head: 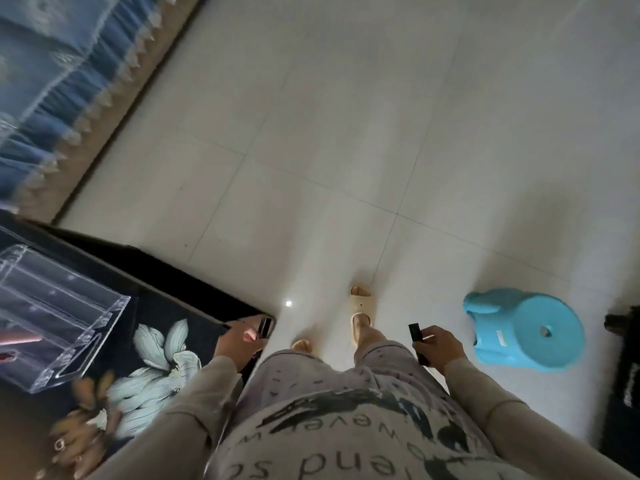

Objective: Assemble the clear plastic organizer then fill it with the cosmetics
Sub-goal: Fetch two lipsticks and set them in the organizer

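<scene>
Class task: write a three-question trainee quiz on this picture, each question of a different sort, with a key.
1. True or false: the clear organizer stands on the floor.
2. The left hand and right hand hold: A) nothing; B) one dark cosmetic stick each; C) the organizer together.
3. Fill in: the blue stool stands on the tiled floor to the person's ____.
Key: 1 false, it stands on the floral-clothed table; 2 B; 3 right.
</scene>
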A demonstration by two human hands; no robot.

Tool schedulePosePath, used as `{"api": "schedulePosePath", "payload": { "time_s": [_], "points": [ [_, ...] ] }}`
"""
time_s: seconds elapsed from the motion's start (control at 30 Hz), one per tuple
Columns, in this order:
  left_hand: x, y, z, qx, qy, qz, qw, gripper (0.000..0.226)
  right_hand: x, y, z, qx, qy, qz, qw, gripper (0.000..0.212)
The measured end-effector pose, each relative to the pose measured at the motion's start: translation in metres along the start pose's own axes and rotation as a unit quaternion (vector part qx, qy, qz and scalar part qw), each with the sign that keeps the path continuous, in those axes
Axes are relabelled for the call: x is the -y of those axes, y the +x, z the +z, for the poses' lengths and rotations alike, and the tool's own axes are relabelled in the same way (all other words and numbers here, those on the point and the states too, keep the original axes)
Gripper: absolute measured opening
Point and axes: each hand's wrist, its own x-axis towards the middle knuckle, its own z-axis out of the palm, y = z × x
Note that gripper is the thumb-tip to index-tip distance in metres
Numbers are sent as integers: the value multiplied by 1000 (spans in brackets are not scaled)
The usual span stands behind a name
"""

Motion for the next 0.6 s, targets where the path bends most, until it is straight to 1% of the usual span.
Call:
{"api": "schedulePosePath", "payload": {
  "time_s": [0.1,0.17,0.2,0.27,0.37,0.43,0.5,0.6],
  "points": [
    [-4,-4,11,-9,-60,-55,997,26,49,31,-37,10,-19,-55,998,30],
    [-11,-9,18,-25,-96,-79,992,11,83,48,-56,16,-49,-90,995,29],
    [-14,-11,22,-34,-118,-91,988,11,99,55,-63,21,-66,-108,992,28],
    [-18,-12,29,-54,-171,-119,977,27,129,67,-72,34,-94,-141,985,28],
    [-21,-13,33,-87,-244,-160,952,31,171,81,-75,49,-131,-175,975,28],
    [-21,-9,32,-108,-285,-173,937,35,198,86,-72,58,-159,-189,967,29],
    [-20,-2,24,-119,-305,-188,926,37,223,91,-64,66,-194,-202,958,30],
    [-15,14,1,-105,-297,-193,929,34,261,97,-49,71,-222,-204,951,30]
  ]
}}
